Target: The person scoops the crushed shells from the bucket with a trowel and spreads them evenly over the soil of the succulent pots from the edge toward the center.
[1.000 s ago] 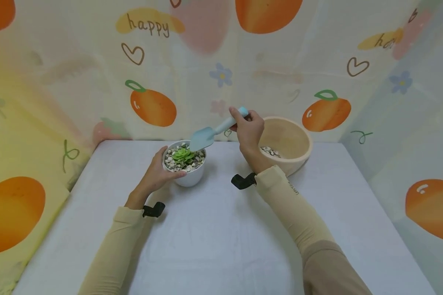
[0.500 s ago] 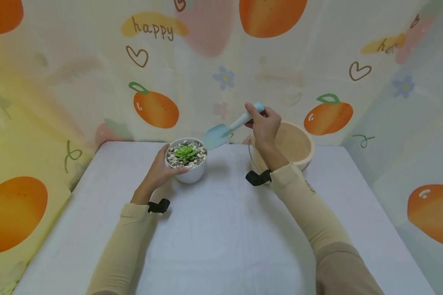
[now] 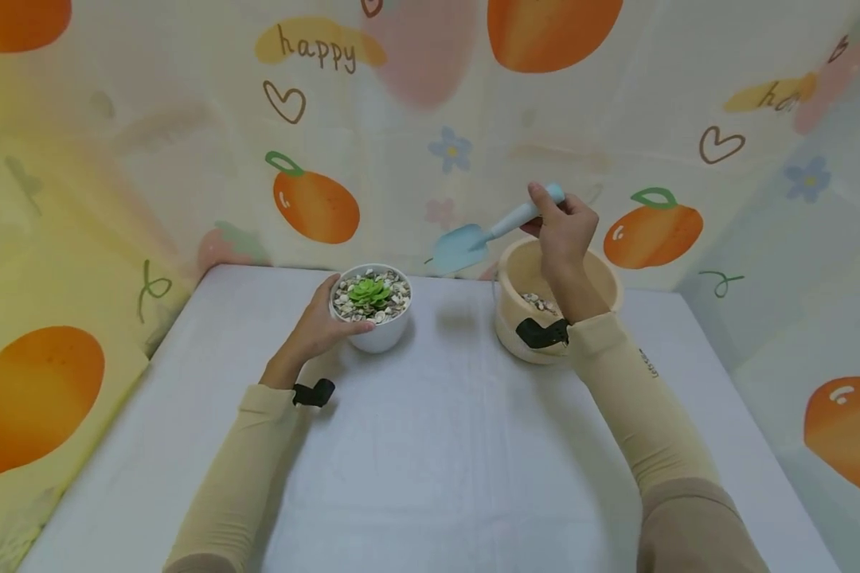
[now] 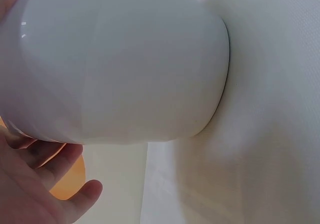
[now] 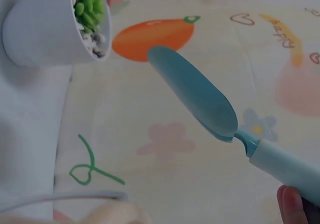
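Note:
In the head view, a white flower pot [image 3: 378, 337] stands on the table with a green succulent [image 3: 369, 293] ringed by small pebbles [image 3: 394, 306]. My left hand [image 3: 321, 322] grips this pot from its left side, thumb across the near wall and fingers round the far side. The pot's smooth wall [image 4: 115, 69] fills much of the left wrist view. My right hand [image 3: 568, 237] holds a light blue trowel [image 3: 461, 248] by its handle, in the air between the pot and a beige tub. No stones show on the trowel's blade [image 5: 195, 94] in the right wrist view.
The beige tub [image 3: 510, 322] stands to the right, partly behind my right wrist, with some pebbles [image 3: 537, 302] in its bottom. A white cloth covers the table [image 3: 401, 461]. A printed curtain [image 3: 394, 175] rises right behind the table's back edge.
My right hand has drawn the trowel away from above the pot, rightward to the tub's side. My left hand has kept its grip; the pot now looks slightly more upright.

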`<action>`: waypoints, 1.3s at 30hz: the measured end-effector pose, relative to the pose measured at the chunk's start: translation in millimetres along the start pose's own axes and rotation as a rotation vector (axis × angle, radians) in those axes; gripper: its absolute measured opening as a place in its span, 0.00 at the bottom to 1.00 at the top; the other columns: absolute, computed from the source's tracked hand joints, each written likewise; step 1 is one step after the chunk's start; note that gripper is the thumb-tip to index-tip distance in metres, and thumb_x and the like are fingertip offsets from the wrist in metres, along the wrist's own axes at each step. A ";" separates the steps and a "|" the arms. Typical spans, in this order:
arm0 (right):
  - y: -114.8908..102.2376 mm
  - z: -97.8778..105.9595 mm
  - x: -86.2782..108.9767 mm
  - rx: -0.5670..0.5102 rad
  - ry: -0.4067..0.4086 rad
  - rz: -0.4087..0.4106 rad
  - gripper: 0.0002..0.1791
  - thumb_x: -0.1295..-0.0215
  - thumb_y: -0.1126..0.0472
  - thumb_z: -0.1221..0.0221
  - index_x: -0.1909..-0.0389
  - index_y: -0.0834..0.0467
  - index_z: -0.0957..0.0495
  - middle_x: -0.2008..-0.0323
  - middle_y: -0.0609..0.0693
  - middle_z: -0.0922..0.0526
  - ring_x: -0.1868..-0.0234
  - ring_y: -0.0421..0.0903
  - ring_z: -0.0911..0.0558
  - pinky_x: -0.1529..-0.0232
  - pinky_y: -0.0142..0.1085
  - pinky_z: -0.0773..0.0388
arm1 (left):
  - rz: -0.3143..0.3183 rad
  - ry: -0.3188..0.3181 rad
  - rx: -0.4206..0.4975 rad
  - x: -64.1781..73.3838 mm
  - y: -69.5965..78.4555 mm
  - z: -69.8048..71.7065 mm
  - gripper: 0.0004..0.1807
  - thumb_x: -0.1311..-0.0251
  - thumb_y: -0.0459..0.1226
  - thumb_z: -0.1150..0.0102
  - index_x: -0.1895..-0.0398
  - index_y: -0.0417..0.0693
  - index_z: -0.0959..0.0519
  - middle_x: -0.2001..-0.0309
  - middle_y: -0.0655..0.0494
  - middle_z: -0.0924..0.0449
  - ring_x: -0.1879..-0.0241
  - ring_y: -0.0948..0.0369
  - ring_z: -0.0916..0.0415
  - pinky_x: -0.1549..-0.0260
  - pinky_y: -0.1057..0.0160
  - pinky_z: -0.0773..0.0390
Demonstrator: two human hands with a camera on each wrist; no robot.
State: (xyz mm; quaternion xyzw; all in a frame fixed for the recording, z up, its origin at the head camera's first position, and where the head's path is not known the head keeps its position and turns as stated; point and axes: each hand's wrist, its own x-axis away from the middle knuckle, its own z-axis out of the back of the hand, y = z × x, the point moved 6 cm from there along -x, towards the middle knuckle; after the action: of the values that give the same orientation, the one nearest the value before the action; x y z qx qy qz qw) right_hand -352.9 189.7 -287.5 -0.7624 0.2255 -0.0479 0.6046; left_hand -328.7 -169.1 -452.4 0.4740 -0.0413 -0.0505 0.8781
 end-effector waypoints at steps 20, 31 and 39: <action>-18.0 54.0 -21.4 0.003 0.059 -0.003 0.13 0.46 0.55 0.29 0.74 0.59 0.20 0.77 0.48 0.19 0.78 0.41 0.14 0.73 0.32 0.17 | -0.028 -0.011 -0.015 -1.8 5.2 3.1 0.66 0.55 0.54 0.25 0.22 0.44 0.60 0.23 0.40 0.54 0.25 0.43 0.53 0.30 0.37 0.47; -25.4 85.9 -30.9 0.037 0.115 -0.031 0.14 0.45 0.53 0.30 0.68 0.58 0.21 0.73 0.49 0.19 0.77 0.41 0.14 0.71 0.30 0.17 | -0.018 -0.050 -0.028 -2.4 0.7 4.9 0.66 0.53 0.56 0.27 0.22 0.45 0.61 0.22 0.42 0.56 0.24 0.44 0.55 0.29 0.37 0.50; -25.0 102.7 -33.9 -0.007 0.172 -0.034 0.11 0.46 0.58 0.29 0.71 0.60 0.19 0.77 0.50 0.19 0.82 0.43 0.16 0.76 0.31 0.17 | -0.001 -0.051 -0.010 0.5 -1.0 4.0 0.66 0.54 0.57 0.27 0.22 0.48 0.61 0.22 0.43 0.57 0.24 0.44 0.56 0.29 0.36 0.50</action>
State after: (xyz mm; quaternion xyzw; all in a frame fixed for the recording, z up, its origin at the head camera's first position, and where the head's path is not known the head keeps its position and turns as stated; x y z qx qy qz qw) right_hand -340.6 300.0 -284.3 -0.7613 0.2641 -0.1227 0.5793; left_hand -328.7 -173.0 -451.0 0.4683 -0.0630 -0.0633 0.8791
